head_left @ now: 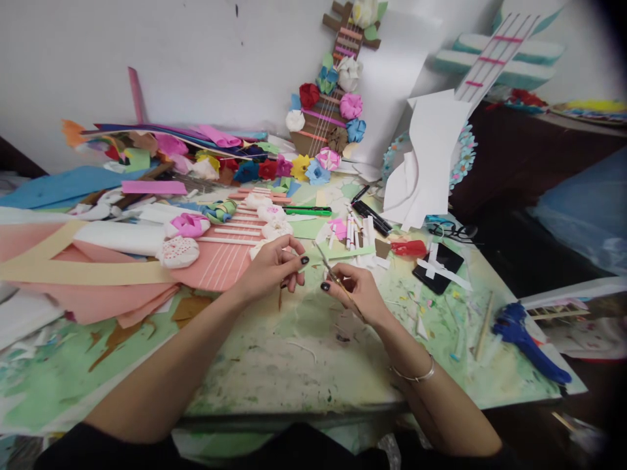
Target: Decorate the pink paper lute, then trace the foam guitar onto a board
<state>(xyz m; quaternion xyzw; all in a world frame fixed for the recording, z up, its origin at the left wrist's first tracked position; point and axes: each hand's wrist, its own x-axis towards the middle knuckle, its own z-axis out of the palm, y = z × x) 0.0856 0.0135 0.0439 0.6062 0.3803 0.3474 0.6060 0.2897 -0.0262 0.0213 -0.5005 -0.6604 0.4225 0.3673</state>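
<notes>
My left hand [275, 266] hovers over the paint-stained green table [274, 365], fingers curled and pinched together near a thin white strip; what it pinches is too small to name. Close to its right, my right hand [353, 292] is closed around a thin stick-like tool [329, 266] that points up and left towards the left fingers. A bracelet [416, 375] circles my right wrist. Just behind the left hand lies a pink sheet [220, 261] with white strips and white paper flowers on it.
Piles of coloured paper [88, 261] fill the left. Paper flowers [313, 171] and a decorated board [333, 98] lean on the wall. Markers [353, 232], a green cutter [308, 211], a red object [409, 248], a black phone [438, 266], glasses [453, 230] and a blue glue gun [526, 339] lie to the right.
</notes>
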